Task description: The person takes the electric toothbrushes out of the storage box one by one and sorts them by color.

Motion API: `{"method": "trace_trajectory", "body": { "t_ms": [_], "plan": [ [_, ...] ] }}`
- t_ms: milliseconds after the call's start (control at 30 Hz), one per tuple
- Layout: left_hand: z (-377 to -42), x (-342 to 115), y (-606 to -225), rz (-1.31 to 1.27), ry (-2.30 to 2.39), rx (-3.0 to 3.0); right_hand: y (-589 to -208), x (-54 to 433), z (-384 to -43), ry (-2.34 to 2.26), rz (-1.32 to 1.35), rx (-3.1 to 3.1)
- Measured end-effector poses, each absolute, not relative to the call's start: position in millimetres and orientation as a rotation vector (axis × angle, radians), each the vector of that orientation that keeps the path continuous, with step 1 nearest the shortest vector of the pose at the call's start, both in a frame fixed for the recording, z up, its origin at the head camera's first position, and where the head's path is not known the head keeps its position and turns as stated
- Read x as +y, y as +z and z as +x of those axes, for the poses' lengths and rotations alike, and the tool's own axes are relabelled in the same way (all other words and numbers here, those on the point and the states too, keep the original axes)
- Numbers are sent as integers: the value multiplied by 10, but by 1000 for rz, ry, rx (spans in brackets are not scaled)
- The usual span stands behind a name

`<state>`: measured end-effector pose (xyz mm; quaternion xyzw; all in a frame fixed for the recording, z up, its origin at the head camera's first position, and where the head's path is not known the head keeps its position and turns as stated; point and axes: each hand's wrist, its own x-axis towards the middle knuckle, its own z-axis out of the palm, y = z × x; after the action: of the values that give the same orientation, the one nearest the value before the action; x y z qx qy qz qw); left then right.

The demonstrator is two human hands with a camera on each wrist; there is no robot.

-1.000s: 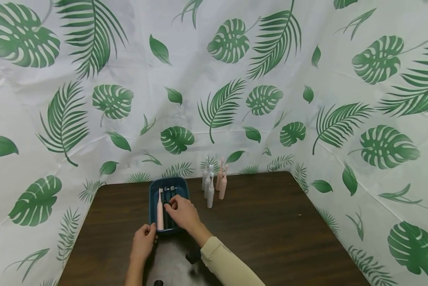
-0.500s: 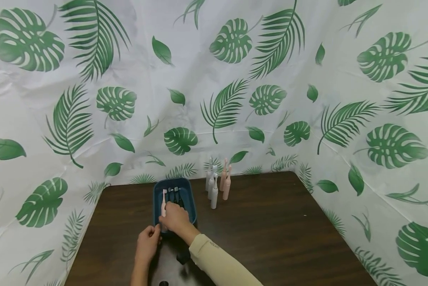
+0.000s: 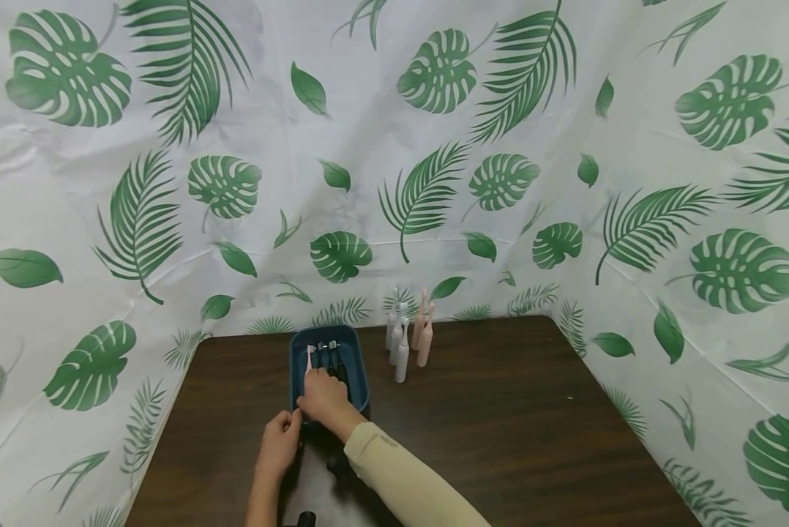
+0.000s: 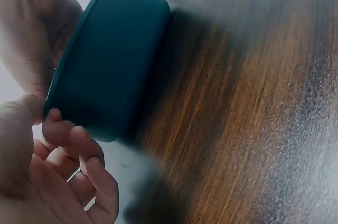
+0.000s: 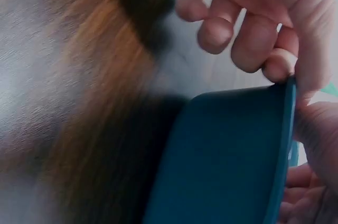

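Observation:
My left hand (image 3: 279,445) pinches the front-left corner of a dark blue tray (image 3: 294,377), thumb on the rim and fingertips underneath, as the left wrist view shows. Inside that tray, my right hand (image 3: 326,400) has its fingers curled over the handle of a pink electric toothbrush (image 3: 309,359), whose neck and head stick out beyond the fingers. Beside it lie dark electric toothbrushes (image 3: 334,359), heads toward the back, partly covered by the hand. The right wrist view shows the tray's outer wall (image 5: 227,155), which hides the right fingertips.
Right of the tray, white electric toothbrushes (image 3: 402,359) and pink electric toothbrushes (image 3: 424,344) stand upright in a cluster. All sit on a dark wood-grain table (image 3: 500,417). A leaf-patterned sheet (image 3: 381,183) hangs behind. Black objects (image 3: 307,519) show near the front.
The right hand has moved left within the tray, from a dark toothbrush onto the pink one, covering its handle. The left hand has stayed on the tray's corner.

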<state>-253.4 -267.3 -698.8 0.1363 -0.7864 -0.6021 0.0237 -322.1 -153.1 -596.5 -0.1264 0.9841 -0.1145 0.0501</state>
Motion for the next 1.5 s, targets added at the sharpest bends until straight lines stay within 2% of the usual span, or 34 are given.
{"method": "trace_trajectory", "body": {
  "t_ms": [267, 500, 667, 900, 1500],
  "plan": [
    [-2594, -2648, -7097, 357, -1864, -2383, -5935, -1514, -3260, -245, -393, 3026],
    [-2403, -2493, -6726, 271, -1792, -2304, -5955, -1536, -3301, -126, -389, 3056],
    [-2298, -2402, -6483, 298, -1789, -2294, -5950, -1555, -3319, -51, -341, 3064],
    [-2298, -2389, -6388, 401, -1759, -2383, -5904, -1602, -3314, -27, -313, 3094],
    [-2271, -2421, -6475, 534, -1658, -2437, -5855, -1514, -3287, -566, -184, 2926]
  ]
}}
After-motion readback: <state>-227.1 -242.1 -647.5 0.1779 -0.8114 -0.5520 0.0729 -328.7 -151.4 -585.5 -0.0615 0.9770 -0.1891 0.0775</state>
